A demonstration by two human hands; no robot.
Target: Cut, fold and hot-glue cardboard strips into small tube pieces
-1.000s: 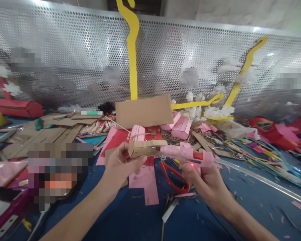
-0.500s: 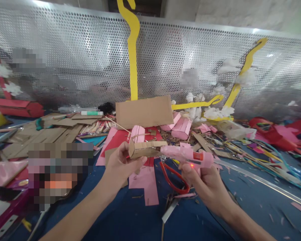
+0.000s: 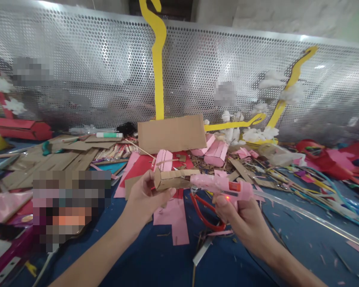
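Note:
Between thumb and fingers, my left hand (image 3: 148,199) grips a small folded cardboard box (image 3: 170,180), its long side facing me. My right hand (image 3: 237,215) is wrapped round a pink hot glue gun (image 3: 221,186) with a small red light glowing and a long clear glue stick (image 3: 311,213) running out of its back. The gun's nozzle is at the right end of the cardboard box, its tip hidden by the box edge. Below the gun lie red-handled scissors (image 3: 205,217). Pink paper (image 3: 172,219) and red paper (image 3: 143,169) spread under my hands.
Behind my hands stands a bigger cardboard box (image 3: 172,133), with a tall yellow wavy strip (image 3: 158,79) rising behind it. Cardboard sheets (image 3: 74,159) lie at left, thin sticks and scraps (image 3: 290,181) at right. A perforated metal panel (image 3: 101,79) closes off the back.
The glue gun's nozzle has shifted slightly left and behind the cardboard box's end, and the box has turned a little. Both hands keep their grip.

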